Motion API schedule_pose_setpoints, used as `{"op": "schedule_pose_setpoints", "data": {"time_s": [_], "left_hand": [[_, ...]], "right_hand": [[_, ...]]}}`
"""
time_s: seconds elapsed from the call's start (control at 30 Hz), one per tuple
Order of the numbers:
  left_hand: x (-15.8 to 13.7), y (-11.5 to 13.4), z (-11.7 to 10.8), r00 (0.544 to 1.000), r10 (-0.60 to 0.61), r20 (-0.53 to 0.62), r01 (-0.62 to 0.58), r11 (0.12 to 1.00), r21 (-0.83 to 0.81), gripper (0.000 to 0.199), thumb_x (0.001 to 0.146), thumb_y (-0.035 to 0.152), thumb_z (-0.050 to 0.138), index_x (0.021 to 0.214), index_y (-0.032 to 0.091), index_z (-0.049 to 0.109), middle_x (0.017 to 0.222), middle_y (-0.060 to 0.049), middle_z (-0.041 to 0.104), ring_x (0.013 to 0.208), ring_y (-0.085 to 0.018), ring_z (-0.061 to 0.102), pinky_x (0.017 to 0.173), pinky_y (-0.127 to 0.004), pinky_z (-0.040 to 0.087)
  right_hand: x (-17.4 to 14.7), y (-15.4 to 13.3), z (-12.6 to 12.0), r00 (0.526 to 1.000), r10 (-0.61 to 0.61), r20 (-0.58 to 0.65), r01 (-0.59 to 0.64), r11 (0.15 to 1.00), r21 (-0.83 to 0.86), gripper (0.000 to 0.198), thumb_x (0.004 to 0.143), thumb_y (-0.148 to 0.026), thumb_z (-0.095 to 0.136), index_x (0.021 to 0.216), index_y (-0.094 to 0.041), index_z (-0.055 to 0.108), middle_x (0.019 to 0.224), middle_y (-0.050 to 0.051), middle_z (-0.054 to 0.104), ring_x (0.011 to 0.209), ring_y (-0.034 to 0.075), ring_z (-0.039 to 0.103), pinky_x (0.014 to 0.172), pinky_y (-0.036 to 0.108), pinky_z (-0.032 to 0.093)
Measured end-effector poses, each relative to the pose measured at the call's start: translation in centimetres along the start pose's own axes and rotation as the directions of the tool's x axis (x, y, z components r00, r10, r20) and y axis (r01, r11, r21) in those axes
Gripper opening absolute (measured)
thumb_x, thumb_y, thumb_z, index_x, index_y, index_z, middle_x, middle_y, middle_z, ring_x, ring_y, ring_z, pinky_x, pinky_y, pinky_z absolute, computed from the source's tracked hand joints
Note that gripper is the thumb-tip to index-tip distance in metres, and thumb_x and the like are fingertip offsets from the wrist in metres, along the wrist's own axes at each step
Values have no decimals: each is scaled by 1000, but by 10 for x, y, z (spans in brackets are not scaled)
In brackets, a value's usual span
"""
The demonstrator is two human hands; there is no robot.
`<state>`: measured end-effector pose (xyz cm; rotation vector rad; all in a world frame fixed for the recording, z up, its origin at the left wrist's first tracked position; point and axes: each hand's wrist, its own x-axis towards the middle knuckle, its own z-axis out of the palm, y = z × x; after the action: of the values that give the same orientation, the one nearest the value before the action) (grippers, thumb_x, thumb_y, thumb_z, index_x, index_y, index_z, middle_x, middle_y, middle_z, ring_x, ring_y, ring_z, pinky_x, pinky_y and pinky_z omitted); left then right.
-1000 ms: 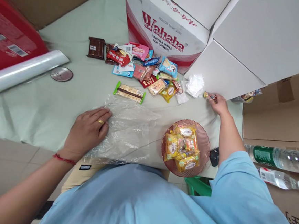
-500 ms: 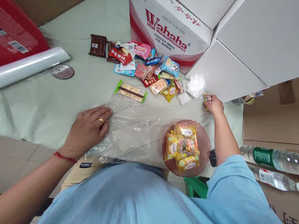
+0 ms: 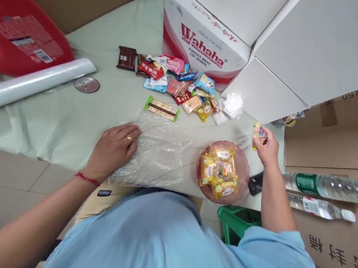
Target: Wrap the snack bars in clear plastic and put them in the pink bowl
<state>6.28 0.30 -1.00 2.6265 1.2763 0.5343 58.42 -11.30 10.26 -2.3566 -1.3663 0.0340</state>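
Head view: right hand (image 3: 269,147) raised just beyond the pink plate (image 3: 245,166) near the desk's front edge, grip closed on a small wrapped candy (image 3: 259,134). Left hand (image 3: 114,149) flat, fingers spread on the clear plastic sheet (image 3: 161,153). Possible trouble: candy slipping from fingertips, or sliding off the already heaped plate. Readable on the white carton (image 3: 205,33): "Wahaha", "purified water for drinking".

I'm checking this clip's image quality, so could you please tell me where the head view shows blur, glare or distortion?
Head view: lighting soft and even, shadows faint; the right hand and its small snack packet are slightly motion-blurred; the left hand on the clear plastic sheet is sharp; the sheet shows mild sheen; the white boxes splay with wide-angle distortion.
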Motion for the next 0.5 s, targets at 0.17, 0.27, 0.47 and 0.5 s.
{"op": "schedule_pose_setpoints", "data": {"time_s": [0.17,0.27,0.47,0.5], "left_hand": [[-1,-1,2,1000,-4,2,4,1000,-14,43,102,26,43,133,12,68,143,-17,69,139,-32,59,118,-51,44],[-1,-1,3,1000,-1,-3,1,1000,-4,42,102,27,43,133,15,68,143,-16,69,140,-32,59,117,-52,45],[0,2,1,1000,-4,1,4,1000,0,44,101,26,42,134,12,67,143,-18,68,140,-33,58,117,-53,44],[0,3,1,1000,-2,2,2,1000,1,44,101,26,42,134,11,67,143,-19,68,140,-33,58,117,-53,44]], "right_hand": [[-88,-33,-53,882,-389,265,392,919,46,48,91,-33,65,140,-30,65,124,8,76,101,29,70,91,46,58],[-106,-45,-58,700,-513,498,566,823,52,58,89,-19,64,145,-33,64,132,6,73,102,30,65,90,48,56],[-100,-53,-26,611,-571,548,669,743,28,46,95,-11,62,132,-35,75,132,9,64,105,28,56,94,46,53],[-100,-54,-20,592,-585,554,682,730,42,41,97,-13,61,129,-35,76,129,9,64,105,27,55,95,46,52]]}}
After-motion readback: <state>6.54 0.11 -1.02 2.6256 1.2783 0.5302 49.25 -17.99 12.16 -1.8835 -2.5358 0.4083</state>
